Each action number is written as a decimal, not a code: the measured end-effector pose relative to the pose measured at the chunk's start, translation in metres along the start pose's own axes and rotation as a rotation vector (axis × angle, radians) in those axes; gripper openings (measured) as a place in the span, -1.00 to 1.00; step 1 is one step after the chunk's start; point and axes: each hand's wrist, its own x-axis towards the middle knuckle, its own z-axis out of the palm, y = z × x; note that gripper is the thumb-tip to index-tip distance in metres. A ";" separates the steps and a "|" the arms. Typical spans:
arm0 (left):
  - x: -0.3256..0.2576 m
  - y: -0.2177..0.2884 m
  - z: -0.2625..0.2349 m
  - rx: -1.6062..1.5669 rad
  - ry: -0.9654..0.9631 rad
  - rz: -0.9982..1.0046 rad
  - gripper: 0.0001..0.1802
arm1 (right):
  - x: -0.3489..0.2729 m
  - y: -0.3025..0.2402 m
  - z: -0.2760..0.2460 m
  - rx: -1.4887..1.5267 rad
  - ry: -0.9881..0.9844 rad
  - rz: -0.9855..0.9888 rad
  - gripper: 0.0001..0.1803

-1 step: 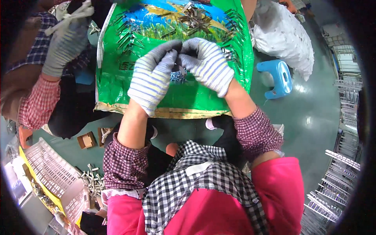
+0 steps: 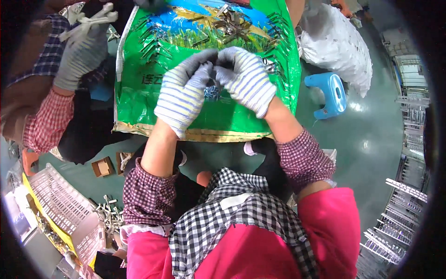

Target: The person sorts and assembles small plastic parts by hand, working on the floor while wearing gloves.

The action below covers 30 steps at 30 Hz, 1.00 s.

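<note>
Nothing has visibly moved since the earlier frame: both hands remain joined at the same place above the sack.

Head view. Left hand (image 2: 183, 93) and right hand (image 2: 244, 79), each in a striped knit glove, meet fingertip to fingertip over a green printed sack (image 2: 139, 100) spread flat before the person. Between the pinched fingertips sits a small metal part (image 2: 210, 69); both hands close narrowly on it, though its shape is too small to tell. Just below the hands a little heap of metal pieces (image 2: 213, 93) lies on the sack, and further loose metal clips (image 2: 232, 23) lie near the sack's far edge.

At upper left, a co-worker's gloved hand (image 2: 83, 51) holds a white plastic piece (image 2: 95, 18), well apart from the person's hands. A blue plastic stool (image 2: 327, 95) stands on the green floor to the right of the sack, with a white bag (image 2: 337, 42) beyond it. At lower left a white slatted crate (image 2: 60, 204) lies beside scattered white parts (image 2: 109, 214); wire racks (image 2: 404, 195) line the right rim.
</note>
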 end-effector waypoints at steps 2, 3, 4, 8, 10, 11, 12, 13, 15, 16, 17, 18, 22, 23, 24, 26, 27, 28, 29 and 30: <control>-0.001 -0.007 -0.001 0.053 -0.027 0.029 -0.67 | -0.001 -0.002 0.001 -0.195 0.067 -0.062 -0.80; 0.001 -0.010 0.003 0.075 -0.028 0.069 -0.67 | -0.003 0.007 0.003 -0.189 0.104 -0.063 -0.80; 0.002 -0.009 0.007 0.110 -0.025 0.081 -0.67 | -0.004 0.017 0.005 -0.039 0.107 -0.008 -0.80; 0.001 -0.012 0.007 0.111 0.012 0.092 -0.67 | -0.003 0.003 0.001 0.195 0.082 0.116 -0.67; -0.001 -0.014 0.006 0.134 0.018 0.167 -0.67 | -0.003 0.008 0.005 0.327 0.077 0.109 -0.71; -0.004 -0.012 0.007 0.168 0.024 0.192 -0.67 | -0.003 0.009 0.006 0.400 0.037 0.124 -0.72; -0.005 -0.013 0.007 0.284 0.049 0.264 -0.67 | -0.006 0.010 0.008 0.228 0.052 0.070 -0.72; -0.007 -0.015 0.008 0.363 0.063 0.336 -0.66 | -0.009 0.013 0.010 0.137 0.044 0.028 -0.70; -0.008 -0.017 0.010 0.386 0.103 0.408 -0.66 | -0.012 0.009 0.012 0.113 0.089 -0.035 -0.71; -0.008 -0.017 0.012 0.392 0.127 0.430 -0.66 | -0.015 0.004 0.012 0.192 0.117 -0.073 -0.75; -0.009 -0.011 0.010 0.378 0.117 0.417 -0.67 | -0.016 0.003 0.011 0.289 0.111 -0.029 -0.78; -0.008 -0.008 0.009 0.386 0.136 0.447 -0.65 | -0.014 0.001 0.007 0.214 0.108 -0.051 -0.78; -0.014 0.009 0.003 0.284 0.352 0.455 -0.59 | 0.036 -0.033 -0.012 0.002 0.135 -0.007 -0.90; -0.018 0.015 -0.001 0.283 0.363 0.455 -0.59 | 0.056 -0.039 -0.013 -0.048 0.159 -0.006 -0.91; -0.021 0.021 -0.003 0.278 0.338 0.477 -0.58 | 0.075 -0.045 -0.010 -0.156 0.116 -0.014 -0.88; -0.030 0.029 -0.004 0.302 0.278 0.534 -0.60 | 0.125 -0.028 0.002 -0.281 0.012 -0.019 -0.76; -0.028 0.029 0.002 0.272 0.254 0.591 -0.63 | 0.152 -0.001 0.005 -0.315 -0.039 -0.009 -0.69; -0.031 0.025 0.003 0.279 0.239 0.595 -0.65 | 0.174 0.011 0.025 -0.362 -0.092 0.055 -0.64; -0.032 0.023 0.004 0.281 0.219 0.603 -0.66 | 0.193 0.016 0.043 -0.414 -0.139 0.117 -0.58; -0.032 0.024 0.004 0.262 0.204 0.617 -0.67 | 0.210 0.021 0.055 -0.510 -0.158 0.119 -0.58</control>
